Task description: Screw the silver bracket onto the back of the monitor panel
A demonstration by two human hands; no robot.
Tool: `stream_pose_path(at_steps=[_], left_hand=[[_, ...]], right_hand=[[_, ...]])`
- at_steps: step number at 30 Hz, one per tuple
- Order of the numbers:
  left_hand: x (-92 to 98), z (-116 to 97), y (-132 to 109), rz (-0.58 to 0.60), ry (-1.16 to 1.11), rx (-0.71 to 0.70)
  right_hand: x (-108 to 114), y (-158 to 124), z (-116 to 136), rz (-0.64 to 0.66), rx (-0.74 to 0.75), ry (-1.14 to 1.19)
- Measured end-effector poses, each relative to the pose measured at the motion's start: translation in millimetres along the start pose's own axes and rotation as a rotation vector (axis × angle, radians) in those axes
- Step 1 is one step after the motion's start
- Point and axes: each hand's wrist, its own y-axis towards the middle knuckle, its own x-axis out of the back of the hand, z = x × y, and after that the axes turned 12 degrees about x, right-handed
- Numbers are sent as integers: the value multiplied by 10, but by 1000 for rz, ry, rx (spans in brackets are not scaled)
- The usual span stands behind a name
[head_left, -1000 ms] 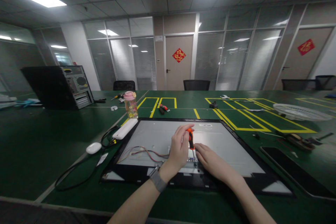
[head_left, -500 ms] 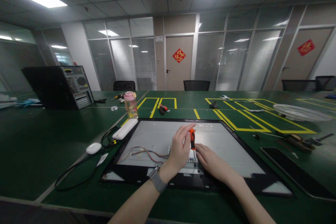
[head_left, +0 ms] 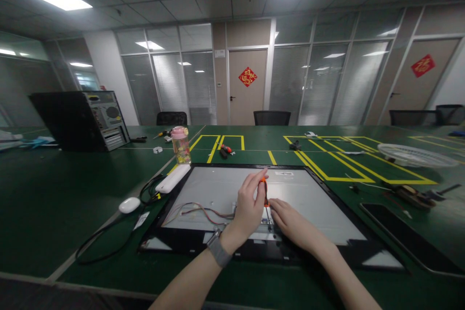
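The left hand, wearing a grey-banded watch at the wrist, is curling its fingers and thumb around the handle of an orange-and-black screwdriver. The screwdriver is standing nearly upright over the near-middle part of a large, flat, grey metal panel with a black frame, its tip near a small circuit board. The right hand is resting low over the panel, fingers held close together beside the screwdriver's shaft; whether they are pinching anything cannot be told. Thin red and dark wires are running across the panel's left half. Left of the panel, a long white plastic bar and a white oval object are lying near a looped black cable. Beyond the panel's far left corner, a pink-lidded clear bottle is standing. Right of the panel, a long black slab is lying on the green table.
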Motion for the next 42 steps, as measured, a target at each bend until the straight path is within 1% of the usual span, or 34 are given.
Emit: stream_pose_path(at_steps=[4,6,9,11,16,19,24,30,34,37,42], left_hand=[[7,-1,-5,-55,35,27],[13,-4,-14,-37,34,31],[15,-7,-24,24,6,24],[9,-3,-26,35,-20,27],[3,5,-15,-37,9,65],[12,-1,-14,-29,54,36],[8,-6,-24,34,14,-3],[-3,2,-21,-24,60,11],[2,1,-24,8,52,-22],[5,-1,-23,33,18,-21],[3,-17,-17,-3,4,-21]], right_hand=[[1,2,-2,5,11,14],[4,4,6,9,8,12],[7,5,15,17,-6,-2],[6,5,16,19,-14,-8],[-2,6,12,-2,-2,2],[1,6,16,-1,3,5],[9,0,21,-9,0,8],[12,5,20,7,12,11],[-8,8,-1,-4,20,10],[-26,5,-19,-2,6,-1],[-14,-1,-8,5,-1,-1]])
